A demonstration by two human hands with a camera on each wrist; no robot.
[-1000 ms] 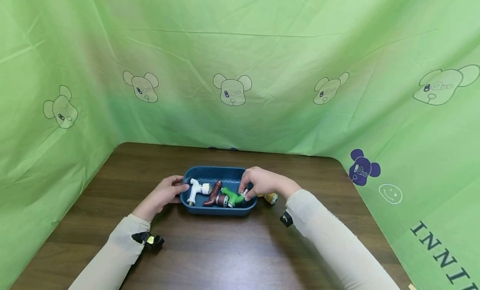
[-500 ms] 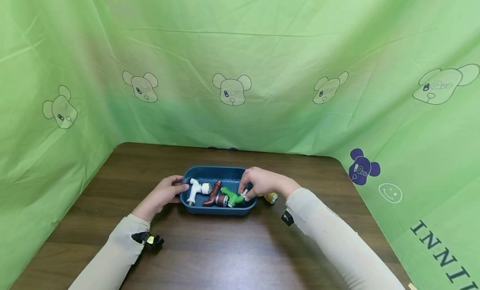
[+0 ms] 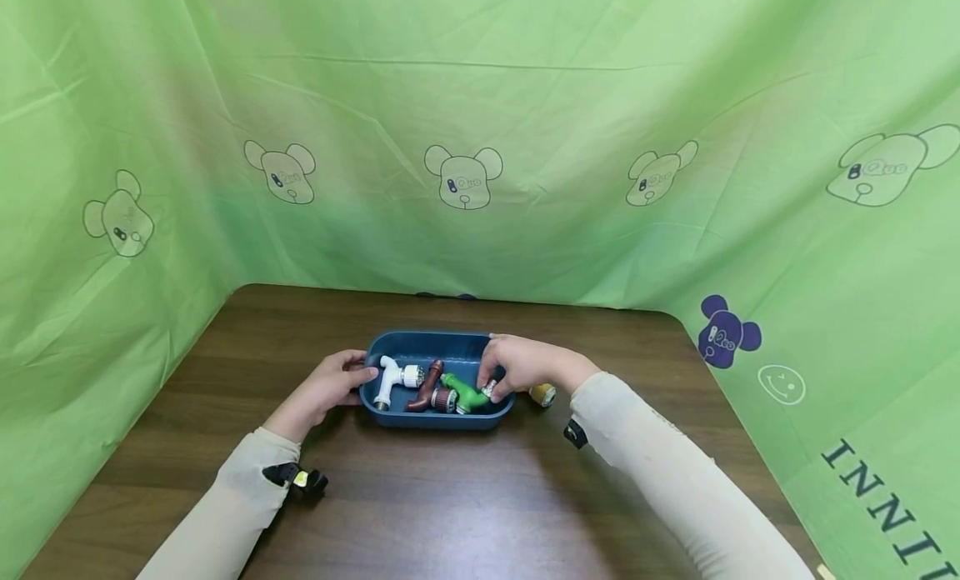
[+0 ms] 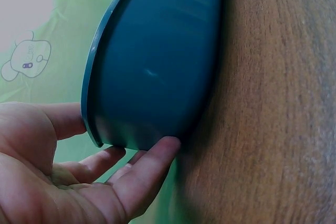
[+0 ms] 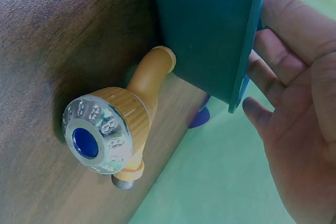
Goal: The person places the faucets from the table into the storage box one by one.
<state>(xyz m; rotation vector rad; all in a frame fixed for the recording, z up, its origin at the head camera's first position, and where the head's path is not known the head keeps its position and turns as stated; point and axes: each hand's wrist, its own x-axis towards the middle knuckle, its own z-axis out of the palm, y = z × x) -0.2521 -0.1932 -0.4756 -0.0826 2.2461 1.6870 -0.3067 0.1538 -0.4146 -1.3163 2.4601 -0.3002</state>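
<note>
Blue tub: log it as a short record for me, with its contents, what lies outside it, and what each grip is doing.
Container: blue tub, on the table
Contents, left to right: white tap, brown tap, green tap
Outside: yellow tap, by the tub's right end
Yellow tap touching tub: cannot tell
Left grip: holds the tub's left end
Right grip: pinches the green tap's silvery end

Left hand [image 4: 79,182] grips end of blue plastic tub [image 4: 152,66]: thumb at rim, other fingers against outer wall, one fingertip close to tabletop. Tub upright on wood-grain tabletop [image 4: 268,98], whose edge shows blurred just beyond fingers. Past that edge, green cloth [image 4: 65,30] printed with round-eared animal-head outline [image 4: 31,59].
</note>
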